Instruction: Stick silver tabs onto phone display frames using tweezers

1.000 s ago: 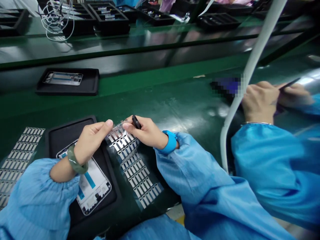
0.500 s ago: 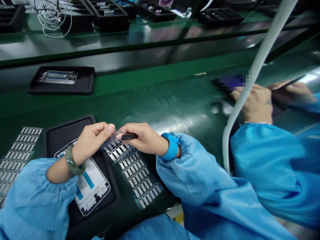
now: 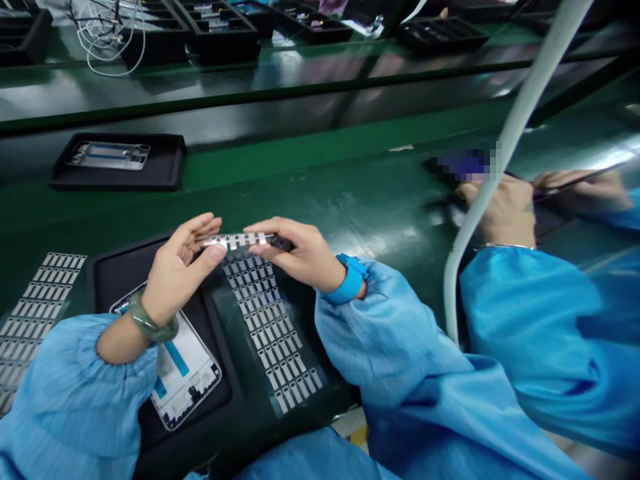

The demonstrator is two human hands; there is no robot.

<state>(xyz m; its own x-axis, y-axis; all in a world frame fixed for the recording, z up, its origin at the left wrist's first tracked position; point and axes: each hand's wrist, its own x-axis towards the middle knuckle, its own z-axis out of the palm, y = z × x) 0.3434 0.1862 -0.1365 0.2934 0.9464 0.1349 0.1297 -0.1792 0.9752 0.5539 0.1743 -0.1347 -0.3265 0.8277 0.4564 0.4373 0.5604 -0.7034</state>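
Between my hands a strip of silvery adhesive pieces on clear film [image 3: 240, 241] is raised off the bench and seen nearly edge-on. My left hand [image 3: 185, 260] pinches its left end between the thumb and the fingers. The right end is in the fingertips of my right hand [image 3: 297, 253]. That hand also grips a slim black-handled tool [image 3: 283, 244], whose tip is hard to make out. Below lies a long sheet of the same pieces [image 3: 273, 333]. A white phone frame with blue strips [image 3: 187, 367] rests in a black tray [image 3: 227, 373], partly under my left forearm.
Another piece sheet [image 3: 43, 300] lies at the left. Farther back, a black tray [image 3: 165, 167] bears a second phone frame [image 3: 110, 155]. A pale curved pole [image 3: 485, 200] stands at the right, beside a co-worker's hands [image 3: 510, 207]. Bins and white cables [image 3: 113, 40] line the back shelf.
The strip has been lifted and tilted up from over the long sheet. My right hand has moved slightly up and right, and my left fingers have spread more.
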